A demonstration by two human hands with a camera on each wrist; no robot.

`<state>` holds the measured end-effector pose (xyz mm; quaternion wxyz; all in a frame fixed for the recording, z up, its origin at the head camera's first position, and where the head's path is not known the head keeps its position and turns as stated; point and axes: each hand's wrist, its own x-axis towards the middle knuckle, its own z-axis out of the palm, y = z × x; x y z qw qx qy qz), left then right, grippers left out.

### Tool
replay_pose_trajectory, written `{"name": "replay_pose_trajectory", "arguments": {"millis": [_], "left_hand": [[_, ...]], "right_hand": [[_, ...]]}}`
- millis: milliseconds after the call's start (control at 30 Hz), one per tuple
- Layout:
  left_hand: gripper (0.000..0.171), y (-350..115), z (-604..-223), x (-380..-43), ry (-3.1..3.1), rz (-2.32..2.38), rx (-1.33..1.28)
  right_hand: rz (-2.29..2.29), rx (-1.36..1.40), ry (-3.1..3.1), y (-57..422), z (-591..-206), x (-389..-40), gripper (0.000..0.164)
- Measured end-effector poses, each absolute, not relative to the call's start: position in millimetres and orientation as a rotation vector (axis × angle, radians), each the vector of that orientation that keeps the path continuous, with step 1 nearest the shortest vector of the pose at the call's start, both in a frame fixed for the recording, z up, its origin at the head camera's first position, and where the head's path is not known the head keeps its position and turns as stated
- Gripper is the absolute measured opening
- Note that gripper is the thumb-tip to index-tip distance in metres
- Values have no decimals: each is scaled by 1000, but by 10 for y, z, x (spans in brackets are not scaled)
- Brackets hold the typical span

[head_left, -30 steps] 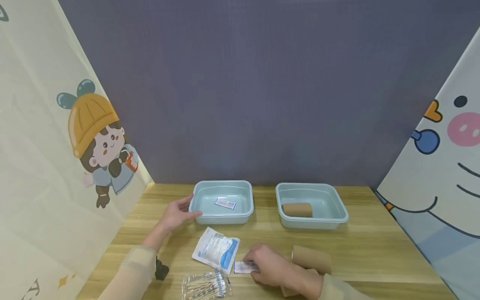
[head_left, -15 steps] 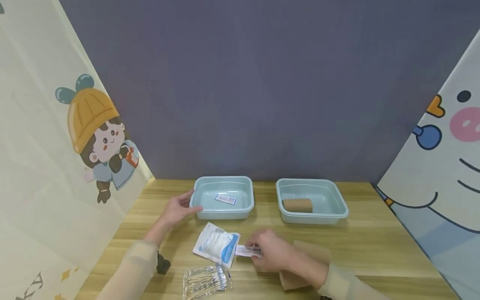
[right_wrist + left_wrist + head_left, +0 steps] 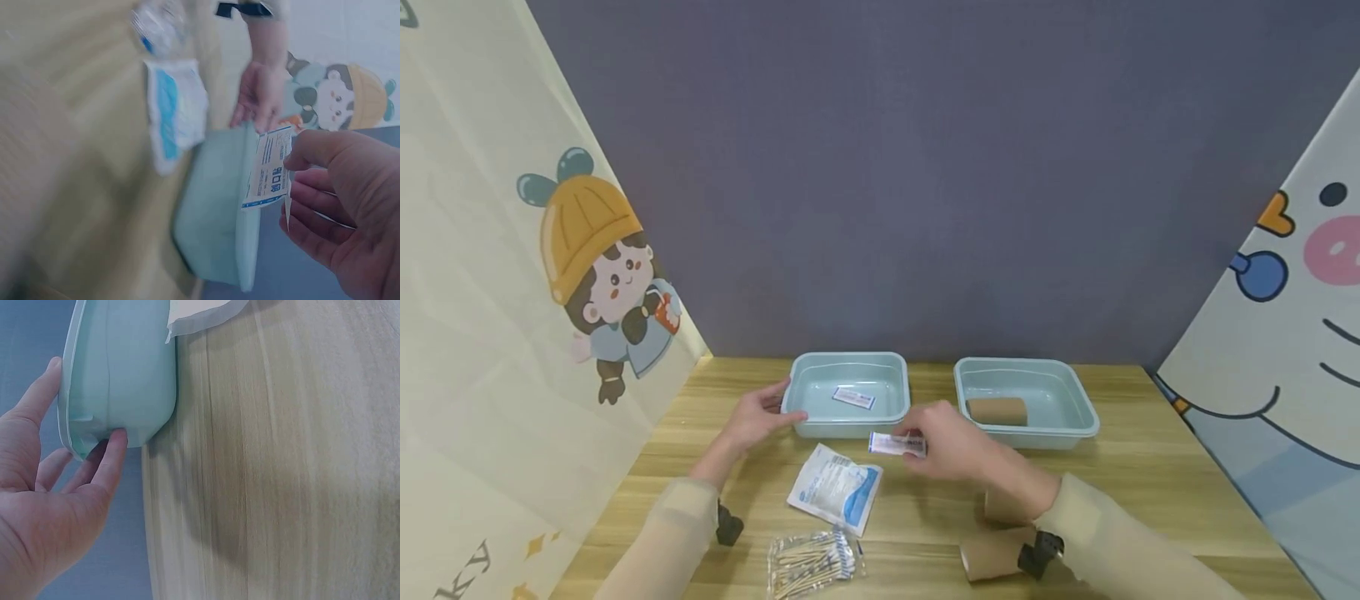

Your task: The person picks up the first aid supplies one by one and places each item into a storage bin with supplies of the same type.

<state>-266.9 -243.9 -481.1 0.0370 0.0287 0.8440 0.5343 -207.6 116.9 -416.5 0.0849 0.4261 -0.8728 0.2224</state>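
My right hand (image 3: 946,442) pinches a wrapped adhesive bandage (image 3: 270,169) between thumb and fingers, raised off the table at the front of the left pale blue bin (image 3: 850,430). Another wrapped bandage (image 3: 853,398) lies inside that bin. With thumb at the front rim and fingers along the left end, my left hand (image 3: 757,422) holds the same bin; the left wrist view shows fingertips on its outer wall. In front of the bin lies a white and blue sealed packet (image 3: 835,490). Nearer still is a clear bag of cotton swabs (image 3: 811,563).
On the right stands a second pale blue bin (image 3: 1037,437) containing a brown cardboard roll (image 3: 997,411). Two more rolls, one a front roll (image 3: 992,555) and the other partly hidden roll (image 3: 1000,507), lie under my right forearm. A dark wall (image 3: 880,183) rises behind the table.
My right hand has picked the wrapped bandage up from the table beside the packet and carried it forward toward the left bin. The left hand stays at the bin's end.
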Motion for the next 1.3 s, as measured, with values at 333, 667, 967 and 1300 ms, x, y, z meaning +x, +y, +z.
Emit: {"name": "replay_pose_trajectory", "arguments": {"millis": [333, 667, 967, 1300], "left_hand": [[90, -2434, -4826, -2678, 2591, 1644, 85], [91, -2444, -4827, -2683, 2581, 1645, 62], [92, -2470, -4819, -2668, 2580, 1641, 43], [92, -2440, -4807, -2670, 2564, 1653, 47]], "right_hand": [[620, 1217, -2555, 1083, -3888, -2473, 24], [594, 1124, -2604, 1011, -3982, -2696, 25], [577, 1048, -2681, 908, -3996, -2874, 24], [568, 1020, -2733, 810, -4034, -3018, 25]]}}
